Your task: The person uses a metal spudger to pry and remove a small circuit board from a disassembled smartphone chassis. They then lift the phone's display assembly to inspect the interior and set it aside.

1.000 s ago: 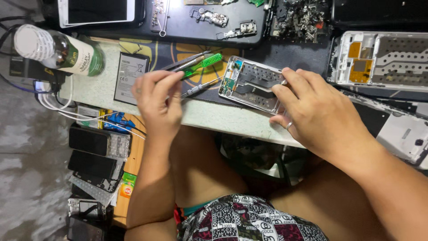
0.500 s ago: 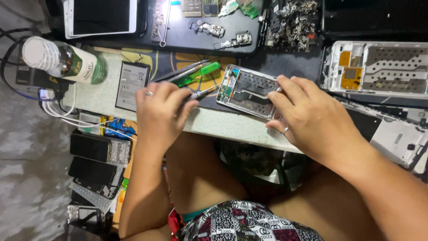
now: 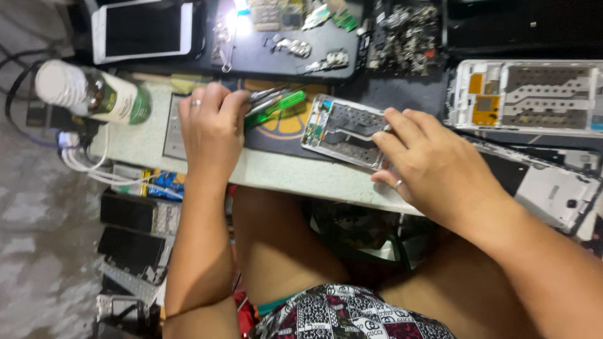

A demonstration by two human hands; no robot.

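I see the left hand (image 3: 210,129) lying palm-down on the pale bench top (image 3: 282,179), fingers curled over the grips of a small bunch of tools near the mat's left edge. The green-handled screwdriver (image 3: 279,105) sticks out to the right from under the fingertips, w/ a couple of grey metal tools just above it, prob. tweezers but can't tell. Fingers are bunched together on the handles; can't tell if they actually clamp anything or just rest on top. There's a ring on one finger.

The right hand (image 3: 433,166) is spread loosely, fingertips pressed on the right end of the opened phone frame (image 3: 342,130), thumb down at the frame's near edge. That frame lies flat on the dark work mat (image 3: 282,135), tilted a bit, circuit board w/ green bits at its left end, roughly midway btw. the two hands.

Around it: a plastic bottle (image 3: 94,94) w/ green label lies on its side at the bench's left corner, white cap pointing left. A white tablet (image 3: 144,30) sits beyond it, screen dark. A second, larger white phone frame (image 3: 527,94) lies further right, well apart from the one I'm holding. A dark tray (image 3: 295,56) w/ small loose parts is behind the mat. More dark handsets (image 3: 129,213) are stacked below the bench on the left.
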